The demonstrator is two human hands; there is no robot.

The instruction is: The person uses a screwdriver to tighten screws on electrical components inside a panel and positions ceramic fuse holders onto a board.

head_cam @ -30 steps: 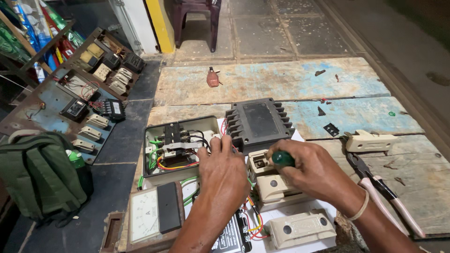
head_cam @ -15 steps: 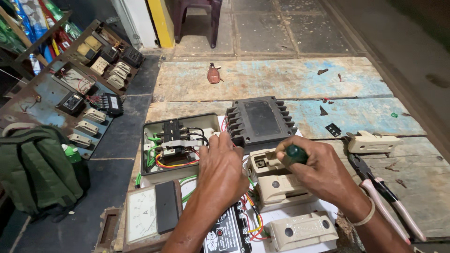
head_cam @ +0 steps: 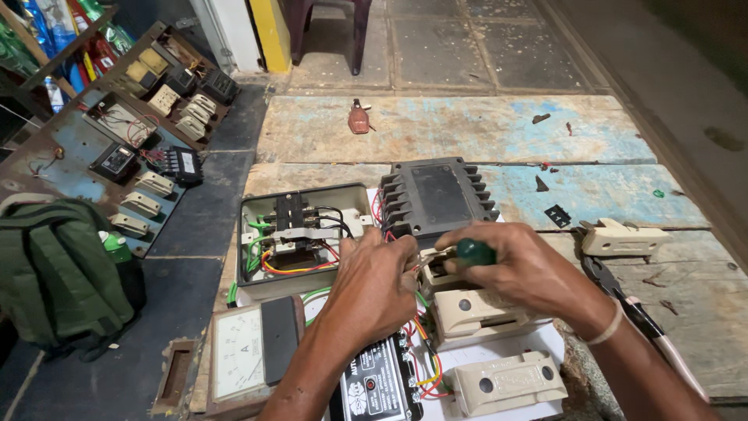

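Hands (head_cam: 452, 273) on green-handled screwdriver (head_cam: 475, 252) and cream fuse holder (head_cam: 438, 269)

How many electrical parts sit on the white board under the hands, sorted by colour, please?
Black finned block: 1
Black labelled unit: 1
Cream fuse carriers: 3
Total: 5
The right hand holds a green-handled screwdriver; the left hand steadies the wires.

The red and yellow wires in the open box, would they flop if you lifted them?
Probably. The wires lie in loose curves, so they likely bend easily. Their ends seem fixed inside the box, so they might tug rather than come free.
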